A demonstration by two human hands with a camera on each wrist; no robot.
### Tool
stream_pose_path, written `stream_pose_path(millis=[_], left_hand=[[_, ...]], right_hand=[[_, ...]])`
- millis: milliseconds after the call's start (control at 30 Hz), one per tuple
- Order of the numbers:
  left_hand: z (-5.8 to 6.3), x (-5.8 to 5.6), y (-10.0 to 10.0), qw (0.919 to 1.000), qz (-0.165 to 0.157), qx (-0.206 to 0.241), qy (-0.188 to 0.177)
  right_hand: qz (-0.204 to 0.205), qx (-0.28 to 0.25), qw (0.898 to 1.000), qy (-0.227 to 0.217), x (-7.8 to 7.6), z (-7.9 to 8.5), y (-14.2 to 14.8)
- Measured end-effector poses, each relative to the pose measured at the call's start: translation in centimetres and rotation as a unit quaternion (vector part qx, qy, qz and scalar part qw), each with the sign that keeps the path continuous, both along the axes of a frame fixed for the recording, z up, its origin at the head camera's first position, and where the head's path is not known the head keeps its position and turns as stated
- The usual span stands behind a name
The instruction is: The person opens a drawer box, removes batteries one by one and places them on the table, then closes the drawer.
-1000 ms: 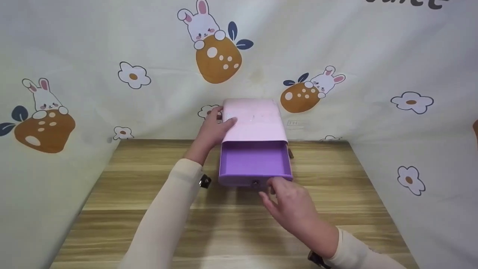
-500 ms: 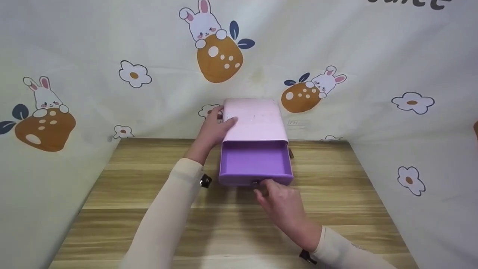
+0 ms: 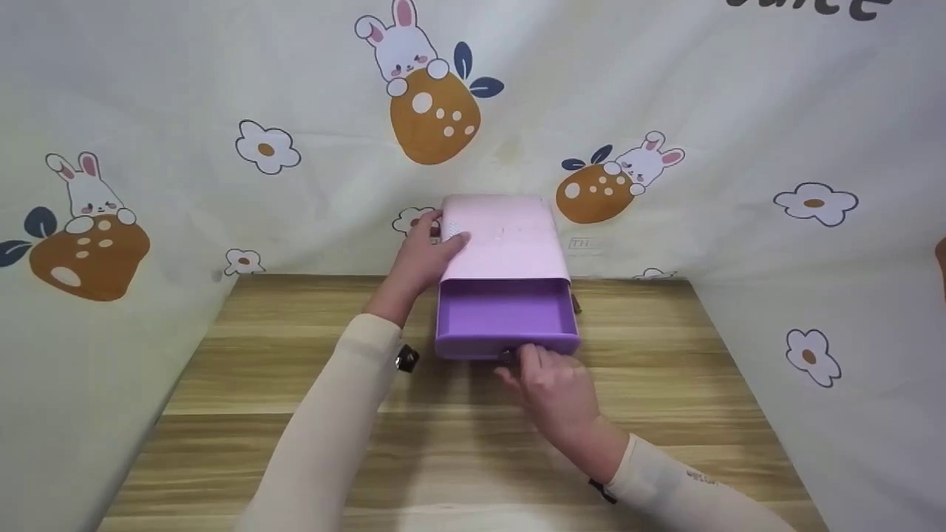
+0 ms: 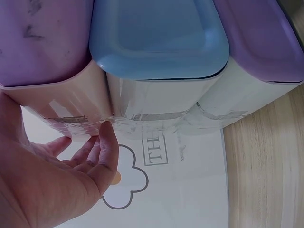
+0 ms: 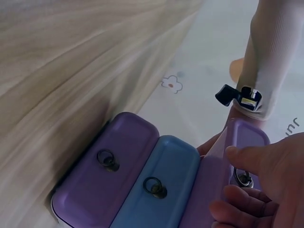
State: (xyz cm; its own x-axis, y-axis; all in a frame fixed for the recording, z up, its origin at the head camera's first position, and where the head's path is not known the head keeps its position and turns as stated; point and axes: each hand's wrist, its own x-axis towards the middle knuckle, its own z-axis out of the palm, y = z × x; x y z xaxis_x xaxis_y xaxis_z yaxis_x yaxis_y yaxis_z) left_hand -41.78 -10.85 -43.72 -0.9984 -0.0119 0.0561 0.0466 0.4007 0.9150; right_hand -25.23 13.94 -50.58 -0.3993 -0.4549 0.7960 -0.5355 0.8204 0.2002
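A pink drawer cabinet (image 3: 499, 236) stands against the back cloth, its purple drawer (image 3: 510, 310) pulled partly out with a bare floor. My left hand (image 3: 431, 255) holds the cabinet's upper left side, thumb on top. In the left wrist view the left hand (image 4: 71, 171) has its fingers bent at the far edge of the pink casing (image 4: 71, 104). At the drawer front, my right hand (image 3: 554, 384) presses beside the ring pull (image 3: 508, 356). The right wrist view shows that hand's thumb (image 5: 247, 159) against the front, fingers loosely curled near the ring (image 5: 242, 178).
Under the pink unit are a blue drawer (image 5: 161, 180) and another purple drawer (image 5: 107, 171), each with a ring pull. Clear tape (image 4: 152, 123) joins the casings. Wood-grain tabletop (image 3: 295, 369) lies around the stack; printed cloth (image 3: 318, 207) walls off the back and sides.
The purple drawer has slid slightly inward. My right hand has shifted left along the drawer front and forward with it. The left hand stays where it was.
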Motion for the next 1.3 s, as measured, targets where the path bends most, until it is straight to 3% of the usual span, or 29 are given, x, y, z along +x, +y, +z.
stream_pose_path(millis=[500, 700, 867, 1300], left_hand=[[-0.1, 0.1, 0.0, 0.9999, 0.001, -0.012, 0.007], [-0.2, -0.1, 0.0, 0.9999, -0.002, -0.006, 0.013], [-0.2, -0.1, 0.0, 0.9999, -0.002, -0.008, 0.006], [0.0, 0.1, 0.2, 0.9999, 0.007, -0.013, 0.002]], right_hand=[[0.045, -0.016, 0.999, 0.015, -0.7, -0.3, 0.1], [0.08, 0.011, 0.997, 0.016, -0.9, -0.3, 0.1], [0.089, 0.033, 0.995, 0.02, -1.0, -0.5, 0.1], [0.104, 0.026, 0.994, 0.036, -1.2, -0.5, -0.2]])
